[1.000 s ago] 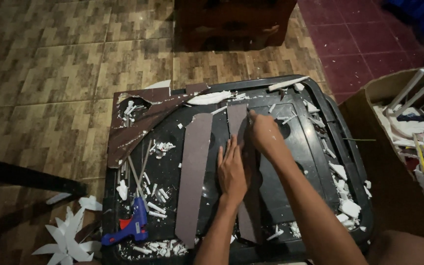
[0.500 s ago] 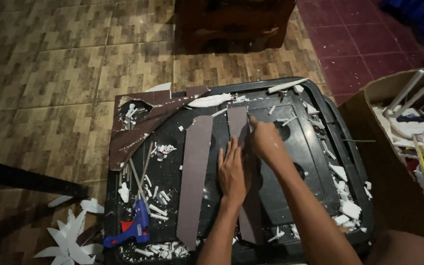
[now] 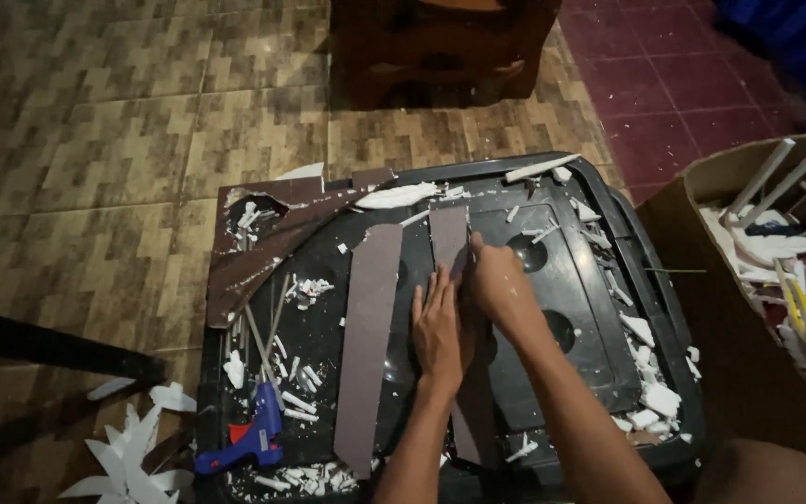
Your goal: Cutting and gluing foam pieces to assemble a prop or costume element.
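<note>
My left hand [image 3: 438, 329] lies flat, fingers stretched out, pressing on a long brown strip [image 3: 449, 235] that rests on a black plastic top [image 3: 571, 280]. My right hand [image 3: 498, 282] is curled just right of it, fingertips at the same strip's right edge. Whether it holds a small blade is hidden. A second, wider brown strip [image 3: 368, 345] lies parallel to the left, untouched.
A blue glue gun [image 3: 246, 442] lies at the near left among white foam scraps [image 3: 302, 385] and thin sticks. A torn brown sheet [image 3: 268, 238] covers the far left corner. A cardboard box [image 3: 701, 196] of foam offcuts stands right. Dark wooden furniture [image 3: 440, 47] stands beyond.
My right hand has slid a little toward me along the strip's edge. My left hand stays pressed on the strip.
</note>
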